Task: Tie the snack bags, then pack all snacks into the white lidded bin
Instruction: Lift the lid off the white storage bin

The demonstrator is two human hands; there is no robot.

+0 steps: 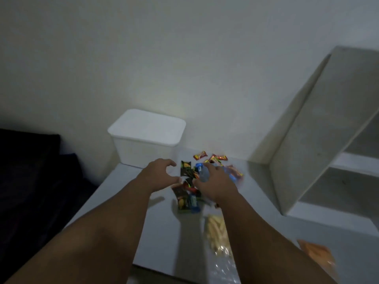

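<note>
The white lidded bin [147, 138] stands at the back of the grey table [164, 232] with its lid on. In front of it lies a pile of small wrapped snacks [185, 198], dark green, blue and red. My right hand [215, 185] reaches into the pile, and its fingers and thumb curl round the bunched part of a clear bag of blue and red snacks [233, 174]. My left hand [160, 173] hovers just left of the pile, its fingers in a loose curve, holding nothing. A clear bag of yellow sticks [217, 234] lies under my right forearm. An orange snack bag [315, 253] lies near the front right.
Loose red wrappers [201, 155] lie by the wall behind the pile. A pale shelf unit [328, 140] stands on the right, close to the snacks. Dark fabric [30, 171] lies to the left of the table. The table's front edge is near my elbows.
</note>
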